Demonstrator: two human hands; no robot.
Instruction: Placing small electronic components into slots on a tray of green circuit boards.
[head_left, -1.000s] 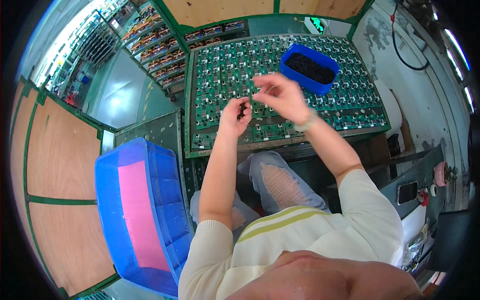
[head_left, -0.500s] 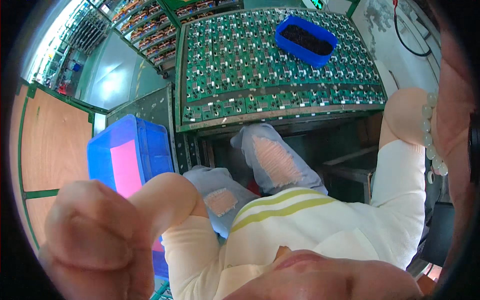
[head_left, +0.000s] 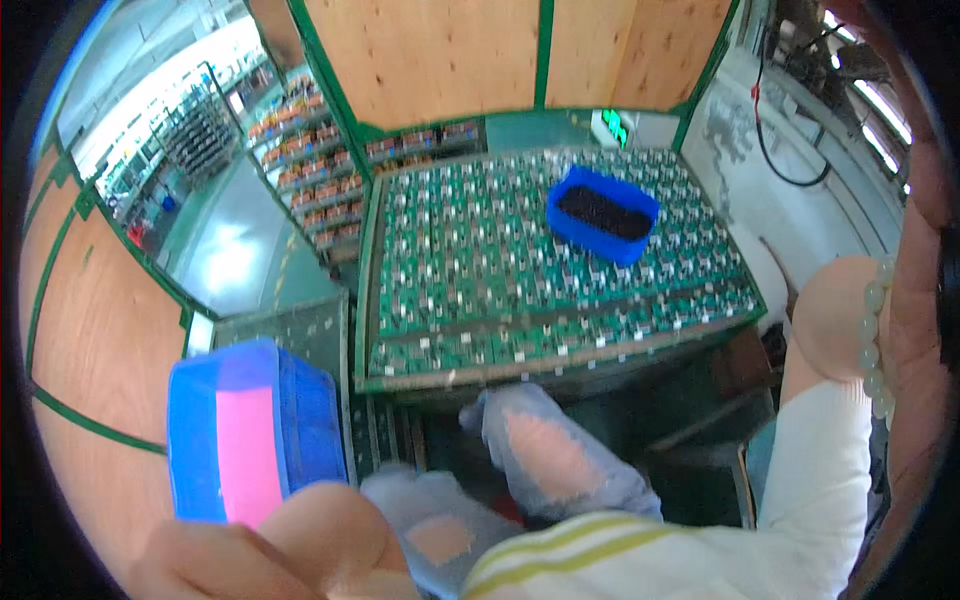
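Note:
My left hand (head_left: pixel 200 562) is raised close to the view at the lower left, blurred and cut by the lower edge, so its fingers cannot be made out. Very near the view, my right hand (head_left: pixel 915 290) fills the right rim; its fingers are out of sight. A bracelet of pale beads (head_left: pixel 873 345) circles the right wrist. Neither hand touches the workbench. Rows of green circuit boards (head_left: pixel 470 265) cover the bench top. On them, toward the far right, rests a blue tub (head_left: pixel 622 246) holding small dark parts (head_left: pixel 603 214).
A blue crate (head_left: pixel 310 420) with a pink sheet (head_left: pixel 248 450) stands left of my knees. Wooden panels in green frames (head_left: pixel 430 60) rise behind the bench and at the left. Shelves of orange parts (head_left: pixel 318 185) stand beyond. A dark cable (head_left: pixel 765 140) hangs on the right wall.
The view has tilted upward, so the bench and crate sit lower and the back panels show. My left hand has dropped toward the lower edge; my right hand stays at the right rim.

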